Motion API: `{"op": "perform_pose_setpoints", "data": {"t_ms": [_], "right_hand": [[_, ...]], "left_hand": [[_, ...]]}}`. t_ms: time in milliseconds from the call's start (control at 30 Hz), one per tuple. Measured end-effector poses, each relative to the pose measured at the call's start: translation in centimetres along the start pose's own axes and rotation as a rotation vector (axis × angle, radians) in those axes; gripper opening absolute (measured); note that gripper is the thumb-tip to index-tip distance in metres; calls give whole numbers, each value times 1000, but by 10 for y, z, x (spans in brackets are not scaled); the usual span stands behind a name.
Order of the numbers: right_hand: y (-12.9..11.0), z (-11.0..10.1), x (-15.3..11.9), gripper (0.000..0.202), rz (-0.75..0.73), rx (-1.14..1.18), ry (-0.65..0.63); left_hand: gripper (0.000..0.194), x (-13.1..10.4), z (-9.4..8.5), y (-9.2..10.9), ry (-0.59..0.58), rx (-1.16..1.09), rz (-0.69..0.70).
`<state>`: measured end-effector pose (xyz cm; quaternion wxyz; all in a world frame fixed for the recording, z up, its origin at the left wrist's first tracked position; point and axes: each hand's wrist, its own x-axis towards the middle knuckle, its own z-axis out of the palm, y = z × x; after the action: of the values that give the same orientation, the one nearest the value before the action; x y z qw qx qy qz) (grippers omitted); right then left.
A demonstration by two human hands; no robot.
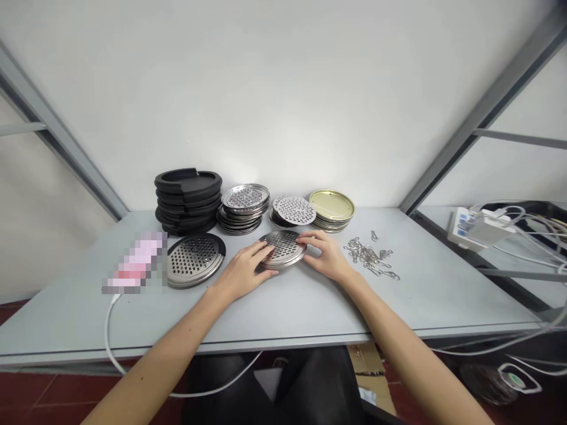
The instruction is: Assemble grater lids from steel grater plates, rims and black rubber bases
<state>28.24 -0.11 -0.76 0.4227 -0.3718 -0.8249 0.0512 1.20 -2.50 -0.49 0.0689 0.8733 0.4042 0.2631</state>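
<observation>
In the head view, the left hand (245,268) and the right hand (326,255) are holding a perforated disc (283,248) between them, fingers and thumbs gripping its opposite edges near the middle of the table (301,313), though whether it is resting there or hovering just above I cannot tell. To its left a black-edged disc (195,262) is lying flat, while behind, from left to right, black rings (188,206), silver discs (245,203), pale discs (295,210) and gold lids (332,205) are standing stacked; loose clips (370,255) are lying beyond the right hand.
</observation>
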Motion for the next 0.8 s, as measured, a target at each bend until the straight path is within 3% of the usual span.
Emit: {"op": "perform_pose_setpoints", "data": {"t_ms": [100,200,300,533,700,800], "right_hand": [[-4,-5,1,37,31,30,-103],[-7,-7,1,65,61,74,-269],[-8,-5,1,68,83,86,-346],[-5,-1,0,66,101,66,-353],[-7,-2,1,52,94,86,-337],[-9,1,0,56,102,65,-323]], "left_hand": [[56,0,1,-2,-18,-20,14],[57,0,2,-5,-41,-22,25],[57,-1,1,-6,-65,-21,40],[67,-2,-7,1,-182,-21,62],[59,-2,0,-1,-92,-28,-37],[63,-2,4,-6,-94,10,-110]]}}
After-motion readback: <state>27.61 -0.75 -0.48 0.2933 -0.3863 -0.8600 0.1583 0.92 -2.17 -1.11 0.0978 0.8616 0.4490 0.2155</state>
